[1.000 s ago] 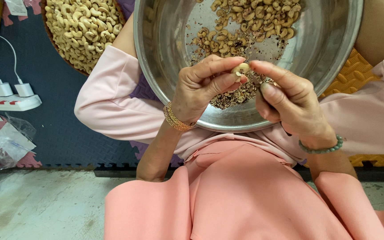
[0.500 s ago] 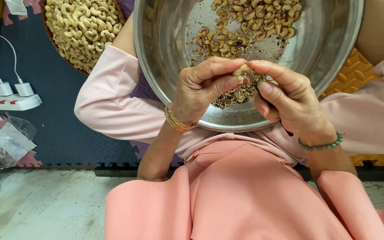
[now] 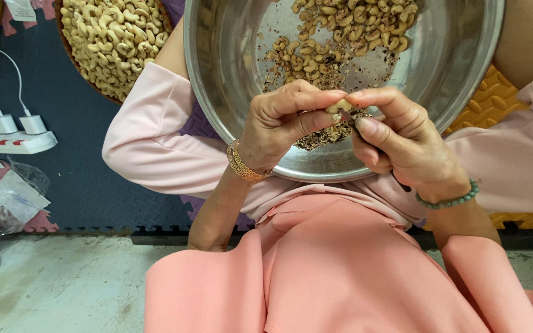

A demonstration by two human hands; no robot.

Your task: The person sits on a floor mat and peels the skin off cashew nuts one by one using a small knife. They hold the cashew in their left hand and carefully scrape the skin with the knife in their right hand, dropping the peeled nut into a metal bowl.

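Note:
My left hand pinches a pale cashew nut between thumb and fingers over the near rim of a large steel bowl. My right hand meets it from the right, gripping a small dark-handled tool whose tip touches the nut. Inside the bowl lie several unpeeled cashews at the far side and a heap of brown skin flakes just under my fingers. A gold bracelet is on my left wrist, a green bead bracelet on my right.
A round basket of peeled pale cashews stands at the upper left. A white power strip with chargers and plastic bags lie on the dark foam mat at left. Pink-clothed legs frame the bowl; grey concrete floor lies below.
Both hands have stayed over the bowl's near rim. The fingers have closed tighter around the nut, and the right thumb and tool have shifted slightly against it.

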